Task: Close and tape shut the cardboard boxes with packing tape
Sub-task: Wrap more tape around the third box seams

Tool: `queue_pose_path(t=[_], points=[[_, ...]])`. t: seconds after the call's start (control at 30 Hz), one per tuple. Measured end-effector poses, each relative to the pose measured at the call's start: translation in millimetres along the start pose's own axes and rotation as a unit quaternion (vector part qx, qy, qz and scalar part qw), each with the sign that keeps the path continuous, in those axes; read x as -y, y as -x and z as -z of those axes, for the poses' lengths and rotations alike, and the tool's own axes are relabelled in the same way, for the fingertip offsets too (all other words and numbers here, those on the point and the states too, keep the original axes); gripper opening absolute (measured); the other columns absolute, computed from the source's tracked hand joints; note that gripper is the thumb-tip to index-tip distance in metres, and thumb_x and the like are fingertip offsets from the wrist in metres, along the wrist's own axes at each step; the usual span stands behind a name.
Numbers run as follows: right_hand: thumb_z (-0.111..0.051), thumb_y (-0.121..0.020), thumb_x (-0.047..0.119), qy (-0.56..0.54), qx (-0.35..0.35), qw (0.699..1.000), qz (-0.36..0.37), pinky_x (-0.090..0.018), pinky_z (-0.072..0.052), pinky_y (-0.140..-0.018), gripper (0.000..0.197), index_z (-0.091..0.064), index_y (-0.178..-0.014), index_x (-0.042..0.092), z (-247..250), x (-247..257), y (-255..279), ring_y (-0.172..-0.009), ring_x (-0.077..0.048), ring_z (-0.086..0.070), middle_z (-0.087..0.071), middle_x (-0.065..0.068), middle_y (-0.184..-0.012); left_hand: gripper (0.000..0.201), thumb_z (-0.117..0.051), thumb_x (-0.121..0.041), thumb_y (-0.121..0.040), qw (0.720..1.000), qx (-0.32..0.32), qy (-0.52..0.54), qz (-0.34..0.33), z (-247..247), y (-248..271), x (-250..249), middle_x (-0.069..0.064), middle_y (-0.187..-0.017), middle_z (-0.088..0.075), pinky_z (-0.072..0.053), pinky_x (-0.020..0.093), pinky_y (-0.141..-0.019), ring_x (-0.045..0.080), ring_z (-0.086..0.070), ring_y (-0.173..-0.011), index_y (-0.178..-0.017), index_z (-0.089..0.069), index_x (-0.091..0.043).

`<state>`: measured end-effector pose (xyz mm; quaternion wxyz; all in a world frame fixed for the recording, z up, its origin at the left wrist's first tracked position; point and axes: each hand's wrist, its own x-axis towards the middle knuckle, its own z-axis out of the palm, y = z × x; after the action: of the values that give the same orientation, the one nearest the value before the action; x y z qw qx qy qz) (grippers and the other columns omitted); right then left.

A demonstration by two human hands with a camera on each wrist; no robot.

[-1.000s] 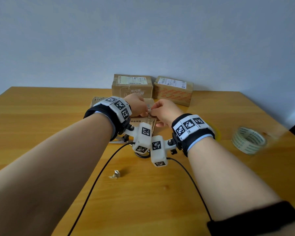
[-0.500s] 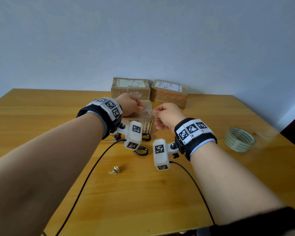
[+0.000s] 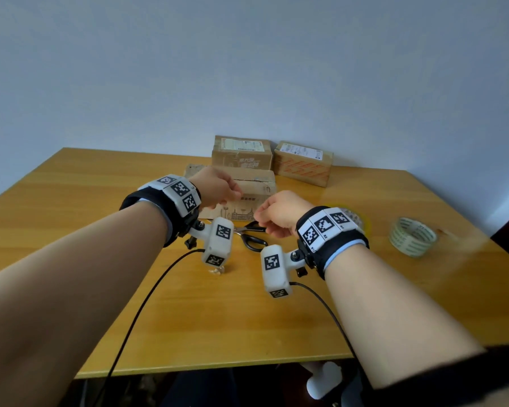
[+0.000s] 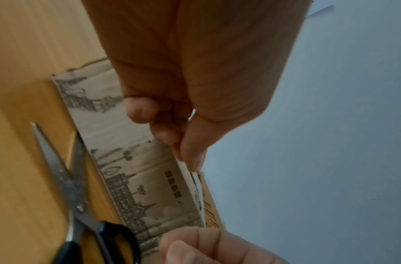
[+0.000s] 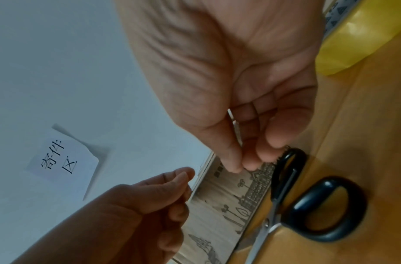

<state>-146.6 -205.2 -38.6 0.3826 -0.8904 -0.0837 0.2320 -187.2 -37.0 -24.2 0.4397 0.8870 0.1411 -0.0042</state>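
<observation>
Pale wall, wood table [image 3: 100, 201] | printed box [image 3: 256, 186] lay mid-table before two others; light, stiff, take its flaps | your left hand [image 3: 218, 188] and right hand [image 3: 279, 212] were curled above it, fingertips pinched, seemingly on clear tape; I cannot tell | scissors [image 3: 252, 235] just beside | tape roll [image 3: 413, 240] far right

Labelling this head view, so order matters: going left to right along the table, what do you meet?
Left hand → scissors → right hand → tape roll.
</observation>
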Motion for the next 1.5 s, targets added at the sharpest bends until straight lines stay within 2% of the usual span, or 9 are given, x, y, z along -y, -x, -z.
queue_pose_path(t=[0.27, 0.47, 0.6, 0.77, 0.93, 1.0, 1.17, 1.37, 1.5], points=[[-0.061, -0.097, 0.007, 0.006, -0.1, 0.995, -0.029, -0.025, -0.046, -0.054, 0.02, -0.072, -0.113, 0.002, -10.9, 4.9, -9.2, -0.064, -0.019, -0.057, -0.071, -0.012, -0.092, 0.01, -0.059, -0.003, -0.093, 0.997, 0.012, -0.01, 0.074, 23.4, 16.0, 36.2, 0.004, -0.069, -0.053, -0.037, 0.024, -0.052, 0.015, -0.043, -0.056, -0.086, -0.063, -0.009], [-0.049, -0.095, 0.005, 0.127, -0.248, 0.96, -0.028, -0.032, -0.049, -0.066, 0.02, -0.065, -0.086, 0.012, 10.3, -13.7, -18.0, -0.079, -0.029, -0.058, -0.063, -0.011, -0.092, 0.013, -0.059, -0.007, -0.093, 0.996, 0.053, 0.004, 0.072, 9.2, 14.8, 28.9, 0.007, -0.078, -0.057, -0.036, 0.023, -0.052, 0.016, -0.046, -0.063, -0.083, -0.066, -0.012], [-0.055, -0.095, 0.013, 0.202, -0.32, 0.92, -0.103, -0.052, -0.04, -0.11, 0.044, -0.051, -0.139, 0.012, 28.0, -38.7, -18.0, -0.135, -0.038, -0.039, -0.044, -0.018, -0.145, 0.011, -0.056, -0.005, -0.095, 0.996, 0.079, -0.002, 0.05, -7.8, 12.2, 6.9, 0.007, -0.072, -0.054, -0.034, 0.022, -0.049, 0.017, -0.043, -0.059, -0.089, -0.063, -0.011], [-0.059, -0.096, 0.024, 0.312, -0.216, 0.903, -0.199, -0.053, -0.032, -0.117, 0.054, -0.045, -0.147, 0.011, 49.7, -77.9, -22.4, -0.142, -0.039, -0.033, -0.042, -0.018, -0.152, 0.009, -0.055, -0.005, -0.095, 0.992, 0.121, 0.0, 0.028, -28.4, 6.6, -10.6, 0.012, -0.072, -0.049, -0.03, 0.025, -0.049, 0.018, -0.035, -0.051, -0.09, -0.059, -0.012], [-0.062, -0.095, 0.023, 0.409, -0.15, 0.875, -0.21, -0.046, -0.034, -0.117, 0.042, -0.058, -0.135, 0.01, 56.6, -96.0, -20.1, -0.137, -0.036, -0.04, -0.05, -0.015, -0.147, 0.011, -0.057, -0.007, -0.095, 0.991, 0.133, -0.015, 0.025, -44.3, 0.1, -17.1, 0.006, -0.064, -0.05, -0.03, 0.024, -0.048, 0.016, -0.037, -0.051, -0.087, -0.063, -0.011], [-0.061, -0.092, 0.026, 0.387, -0.145, 0.887, -0.204, -0.049, -0.034, -0.118, 0.045, -0.058, -0.135, 0.013, 62.4, -101.0, -27.5, -0.136, -0.037, -0.045, -0.053, -0.015, -0.145, 0.01, -0.059, -0.008, -0.095, 0.992, 0.126, -0.014, 0.019, -45.5, -3.0, -19.9, 0.005, -0.064, -0.053, -0.034, 0.022, -0.047, 0.014, -0.04, -0.05, -0.09, -0.067, -0.009], [-0.057, -0.102, 0.029, 0.212, -0.166, 0.96, -0.071, -0.038, -0.052, -0.089, 0.041, -0.057, -0.14, 0.012, 82.8, -66.8, 2.0, -0.112, -0.032, -0.063, -0.065, -0.014, -0.129, 0.012, -0.065, -0.008, -0.093, 0.994, 0.073, 0.064, -0.041, -42.0, -15.0, -28.1, 0.008, -0.089, -0.067, -0.051, 0.026, -0.064, 0.016, -0.06, -0.072, -0.104, -0.068, -0.007], [-0.069, -0.097, 0.018, 0.21, -0.084, 0.974, 0.027, -0.045, -0.046, -0.105, 0.042, -0.059, -0.138, 0.02, 105.9, -17.1, 26.2, -0.121, -0.025, -0.058, -0.063, -0.001, -0.134, 0.04, -0.058, 0.001, -0.092, 0.979, 0.048, 0.15, -0.13, -34.0, -22.2, -49.2, 0.0, -0.109, -0.06, -0.059, 0.037, -0.085, 0.015, -0.061, -0.095, -0.123, -0.058, -0.024], [-0.07, -0.096, 0.02, 0.259, -0.031, 0.964, 0.06, -0.049, -0.045, -0.107, 0.037, -0.061, -0.131, 0.027, 102.1, -2.3, 28.6, -0.117, -0.022, -0.059, -0.065, 0.003, -0.125, 0.026, -0.064, -0.002, -0.091, 0.974, 0.061, 0.159, -0.15, -23.4, -20.1, -49.6, 0.0, -0.113, -0.065, -0.058, 0.031, -0.084, 0.013, -0.064, -0.096, -0.106, -0.069, -0.023]])
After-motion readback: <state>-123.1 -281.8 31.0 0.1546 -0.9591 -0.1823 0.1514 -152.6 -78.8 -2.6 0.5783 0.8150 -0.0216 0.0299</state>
